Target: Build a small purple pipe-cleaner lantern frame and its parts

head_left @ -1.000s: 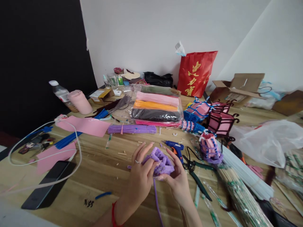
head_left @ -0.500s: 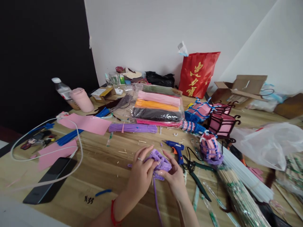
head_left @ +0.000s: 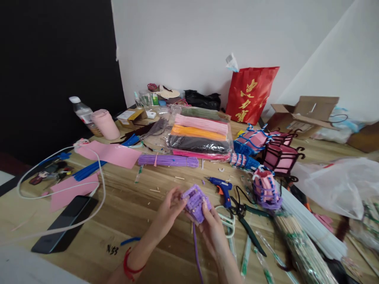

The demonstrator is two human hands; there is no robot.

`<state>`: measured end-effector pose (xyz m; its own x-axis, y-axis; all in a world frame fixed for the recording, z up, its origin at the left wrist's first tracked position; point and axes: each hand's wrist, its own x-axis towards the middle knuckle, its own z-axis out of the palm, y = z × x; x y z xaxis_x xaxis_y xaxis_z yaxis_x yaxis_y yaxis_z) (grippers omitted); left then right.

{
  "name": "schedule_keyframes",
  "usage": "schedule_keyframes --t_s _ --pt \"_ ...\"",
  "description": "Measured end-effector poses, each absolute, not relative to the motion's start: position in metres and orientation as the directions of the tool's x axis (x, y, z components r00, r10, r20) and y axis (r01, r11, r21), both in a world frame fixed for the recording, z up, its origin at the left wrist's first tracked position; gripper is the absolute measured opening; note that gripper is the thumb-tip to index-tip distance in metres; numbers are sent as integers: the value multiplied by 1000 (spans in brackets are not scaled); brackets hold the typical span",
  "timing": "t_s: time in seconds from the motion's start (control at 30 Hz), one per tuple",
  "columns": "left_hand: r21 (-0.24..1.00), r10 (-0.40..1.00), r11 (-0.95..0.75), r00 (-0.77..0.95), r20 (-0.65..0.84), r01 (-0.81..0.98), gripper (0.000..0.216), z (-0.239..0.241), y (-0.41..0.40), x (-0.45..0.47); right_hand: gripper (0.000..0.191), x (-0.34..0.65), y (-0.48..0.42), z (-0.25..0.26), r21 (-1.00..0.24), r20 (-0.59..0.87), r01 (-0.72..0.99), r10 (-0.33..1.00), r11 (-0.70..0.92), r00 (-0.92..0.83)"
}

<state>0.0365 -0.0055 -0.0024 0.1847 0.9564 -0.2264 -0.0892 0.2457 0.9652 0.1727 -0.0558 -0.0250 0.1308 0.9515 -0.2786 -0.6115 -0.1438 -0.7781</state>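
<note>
A small woven piece of fuzzy purple pipe cleaners (head_left: 196,205) is held above the table between my two hands. My right hand (head_left: 211,227) grips its right and lower side, thumb across the front. My left hand (head_left: 169,209) pinches its left corner, those fingertips slightly blurred. From below the piece, a purple pipe cleaner strand (head_left: 196,248) trails toward the table's front. Beside my right hand lie white-handled scissors (head_left: 229,223), partly hidden by it. A blue glue gun (head_left: 222,188) and dark green-handled pliers (head_left: 247,225) rest farther right.
Behind my hands lies a bundle of purple pipe cleaners (head_left: 168,160), with a plastic pack of coloured ones (head_left: 201,134) beyond. Small pink lanterns (head_left: 280,156) stand at right near bundled wooden sticks (head_left: 302,244). A phone (head_left: 65,225) and white cable (head_left: 102,185) lie left.
My left hand has shifted left to the piece's corner, uncovering more of it. The piece has turned in my right hand. More of the white scissor handles shows.
</note>
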Motion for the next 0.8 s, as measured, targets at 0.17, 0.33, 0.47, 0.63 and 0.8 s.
schedule_keyframes --t_s 0.17,0.33,0.47,0.63,0.8 --pt "752 836 547 297 -462 -369 38 -7 -7 37 47 156 -56 -27 -984 -110 -159 975 -79 193" --pt "677 827 562 300 -476 -476 34 -7 1 15 40 159 -48 -24 -997 5 72 977 -11 211" --pt "705 879 453 141 -456 -545 26 -12 14 -4 32 148 -46 -33 -956 51 294 978 -11 205" --pt "683 841 450 16 -541 -576 17 -17 24 -21 37 119 -52 -41 -812 74 576 995 96 -61" --pt "668 849 415 -1 -528 -617 19 -18 23 -21 28 115 -51 -45 -742 38 666 997 74 -68"
